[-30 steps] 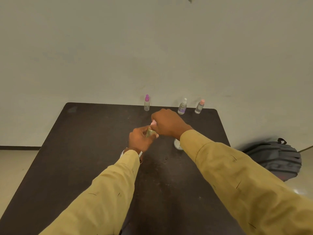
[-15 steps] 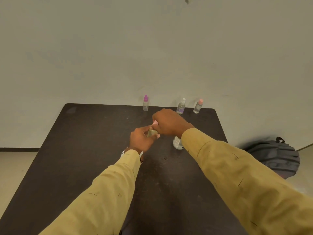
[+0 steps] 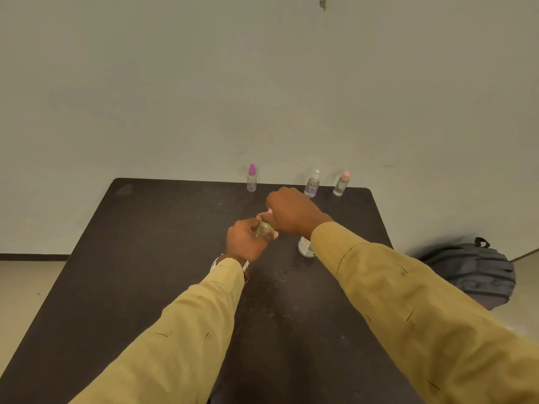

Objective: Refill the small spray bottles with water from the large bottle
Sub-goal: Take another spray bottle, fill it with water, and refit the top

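Left hand (image 3: 246, 243) grip clamped on a small bottle (image 3: 264, 229); right hand (image 3: 293, 212) grip pinches its pink cap (image 3: 269, 211) above the worktop (image 3: 145, 258).

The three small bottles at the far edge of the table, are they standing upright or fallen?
Upright. The purple-capped bottle, the white-capped bottle and the pink-capped bottle all stand with caps up.

table (image 3: 163, 258): showing matt, dark, scuffed
spray bottles (image 3: 251, 182): looking clear, glossy plastic
sleeves (image 3: 180, 330): appearing soft cloth
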